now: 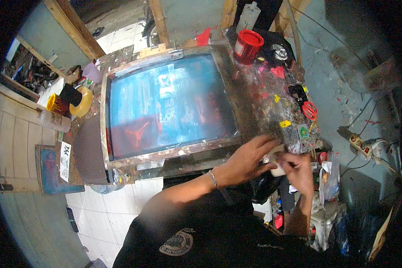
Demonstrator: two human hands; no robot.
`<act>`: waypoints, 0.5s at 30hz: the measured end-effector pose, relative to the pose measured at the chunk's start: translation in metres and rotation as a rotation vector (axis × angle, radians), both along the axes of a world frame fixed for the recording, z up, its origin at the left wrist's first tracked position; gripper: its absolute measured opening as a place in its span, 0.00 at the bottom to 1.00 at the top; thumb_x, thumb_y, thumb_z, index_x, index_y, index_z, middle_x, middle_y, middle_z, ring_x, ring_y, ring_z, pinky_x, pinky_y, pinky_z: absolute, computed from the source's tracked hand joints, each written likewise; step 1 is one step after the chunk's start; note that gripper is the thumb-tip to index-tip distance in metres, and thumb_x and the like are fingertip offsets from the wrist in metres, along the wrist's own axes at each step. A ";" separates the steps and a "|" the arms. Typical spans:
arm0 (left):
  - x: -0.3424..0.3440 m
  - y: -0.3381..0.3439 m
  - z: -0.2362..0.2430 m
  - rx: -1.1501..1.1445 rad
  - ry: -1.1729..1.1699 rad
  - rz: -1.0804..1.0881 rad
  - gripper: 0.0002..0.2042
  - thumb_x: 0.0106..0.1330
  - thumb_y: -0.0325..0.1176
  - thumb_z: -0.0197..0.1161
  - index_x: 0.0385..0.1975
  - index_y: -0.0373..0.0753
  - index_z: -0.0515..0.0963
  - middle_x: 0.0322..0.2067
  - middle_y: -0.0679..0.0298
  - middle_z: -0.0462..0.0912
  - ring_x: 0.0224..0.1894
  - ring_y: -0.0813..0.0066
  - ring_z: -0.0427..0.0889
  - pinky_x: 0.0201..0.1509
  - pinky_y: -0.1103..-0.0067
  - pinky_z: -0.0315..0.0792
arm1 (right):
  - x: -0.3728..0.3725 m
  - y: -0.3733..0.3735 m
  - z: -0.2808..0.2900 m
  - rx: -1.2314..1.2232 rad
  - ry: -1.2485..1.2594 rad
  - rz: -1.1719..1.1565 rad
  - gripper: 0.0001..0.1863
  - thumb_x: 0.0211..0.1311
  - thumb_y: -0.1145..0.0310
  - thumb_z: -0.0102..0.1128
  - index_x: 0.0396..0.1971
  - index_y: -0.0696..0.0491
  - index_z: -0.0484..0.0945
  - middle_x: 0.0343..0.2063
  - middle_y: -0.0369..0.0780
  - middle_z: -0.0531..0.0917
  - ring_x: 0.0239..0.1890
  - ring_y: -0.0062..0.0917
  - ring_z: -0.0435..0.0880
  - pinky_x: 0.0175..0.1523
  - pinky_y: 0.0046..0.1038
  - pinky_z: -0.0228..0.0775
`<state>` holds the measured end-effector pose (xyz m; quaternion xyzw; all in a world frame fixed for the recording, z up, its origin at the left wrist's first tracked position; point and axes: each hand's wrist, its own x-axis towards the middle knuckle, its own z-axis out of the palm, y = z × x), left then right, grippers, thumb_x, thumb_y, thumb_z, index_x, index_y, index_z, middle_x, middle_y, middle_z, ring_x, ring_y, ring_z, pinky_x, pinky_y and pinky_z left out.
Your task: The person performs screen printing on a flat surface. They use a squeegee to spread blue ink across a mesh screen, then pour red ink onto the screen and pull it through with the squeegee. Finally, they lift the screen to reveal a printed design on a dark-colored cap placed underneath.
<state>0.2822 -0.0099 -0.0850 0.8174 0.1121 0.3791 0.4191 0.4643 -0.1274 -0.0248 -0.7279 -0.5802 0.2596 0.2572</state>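
Small pale piece gripped between both hands, work apparently midway

The left hand point(250, 161) had its fingers over and its thumb under a small pale round piece point(278, 171), seemingly clamped on it. The right hand point(300, 173) appeared to pinch the same piece from the other side, though its fingers hid part of the grip. The piece was thus between the two hands, touching both, at the near edge of the worktop point(264, 102) toward its right corner.

As far as could be judged, the handling of this piece was under way and not finished, since neither hand had let go; whether anything had been peeled or opened could not be told.

Left of the hands, a wooden frame point(178, 152) lay along the near edge, its mesh point(183, 105) already coated blue, with paler marks and a reddish patch. Whether that coat was complete, or what remained for it, did not show. Nothing gripped the frame.

Beyond the hands, a yellow scrap point(285, 123) and red-handled scissors point(309, 110) lay by the right edge, untouched. Across from them, a tape roll point(85, 102) stood by the left edge. Farthest, a red can point(248, 47) stood near the far right corner.
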 end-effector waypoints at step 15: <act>-0.060 -0.002 -0.016 -0.220 0.267 0.185 0.05 0.60 0.27 0.69 0.34 0.35 0.83 0.31 0.52 0.82 0.33 0.52 0.82 0.37 0.68 0.76 | -0.052 0.009 -0.069 -0.169 0.526 0.085 0.34 0.59 0.70 0.71 0.65 0.55 0.67 0.40 0.42 0.87 0.40 0.19 0.83 0.47 0.25 0.75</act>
